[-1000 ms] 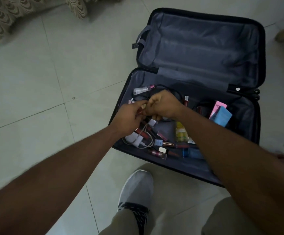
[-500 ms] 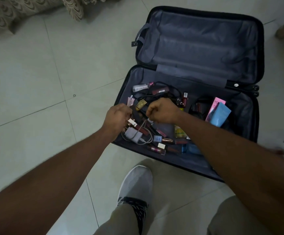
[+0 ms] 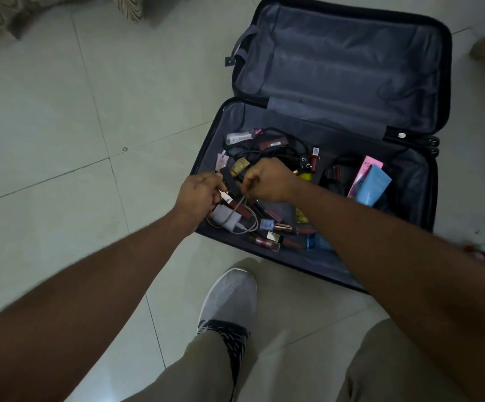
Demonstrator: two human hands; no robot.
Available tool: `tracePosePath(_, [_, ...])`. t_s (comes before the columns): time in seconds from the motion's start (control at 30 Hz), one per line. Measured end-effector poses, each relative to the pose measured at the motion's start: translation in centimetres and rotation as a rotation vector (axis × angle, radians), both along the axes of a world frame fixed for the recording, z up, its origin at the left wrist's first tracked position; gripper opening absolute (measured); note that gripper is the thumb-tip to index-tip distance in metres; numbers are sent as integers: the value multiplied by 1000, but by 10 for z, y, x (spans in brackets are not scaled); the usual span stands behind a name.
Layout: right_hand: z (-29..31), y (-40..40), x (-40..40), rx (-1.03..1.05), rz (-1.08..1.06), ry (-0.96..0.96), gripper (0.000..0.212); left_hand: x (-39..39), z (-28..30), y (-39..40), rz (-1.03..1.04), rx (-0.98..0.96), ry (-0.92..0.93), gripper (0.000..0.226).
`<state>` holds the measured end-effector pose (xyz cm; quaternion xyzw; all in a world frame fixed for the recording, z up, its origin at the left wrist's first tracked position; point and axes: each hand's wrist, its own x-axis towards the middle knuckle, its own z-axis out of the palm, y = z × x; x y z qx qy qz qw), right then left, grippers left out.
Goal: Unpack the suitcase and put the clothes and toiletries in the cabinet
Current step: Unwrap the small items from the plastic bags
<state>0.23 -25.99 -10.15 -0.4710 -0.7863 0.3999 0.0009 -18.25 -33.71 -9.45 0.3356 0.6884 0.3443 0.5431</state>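
Left hand (image 3: 199,195), right hand (image 3: 267,181): fingers curled

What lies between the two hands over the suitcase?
In the head view, a black strap-like item sits between the left hand and right hand, above a grey cable that the right hand pinches.

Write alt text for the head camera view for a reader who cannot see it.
A person's left hand and right hand reach into an open suitcase on a tiled floor, picking among small toiletries tangled with a white charger and cables. A pink box and a blue tube lie at the right; the lid half holds nothing.
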Motion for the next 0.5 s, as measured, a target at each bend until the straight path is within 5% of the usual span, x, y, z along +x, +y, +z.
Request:
tracePosePath(0.3, [8,-10,0,35,54,-39,10,-6,6,-5,-19,-36,-44,32])
tracePosePath(0.5, [11,-25,-4,-241,281,-346,12,1,7,-10,-214,-97,-47,47])
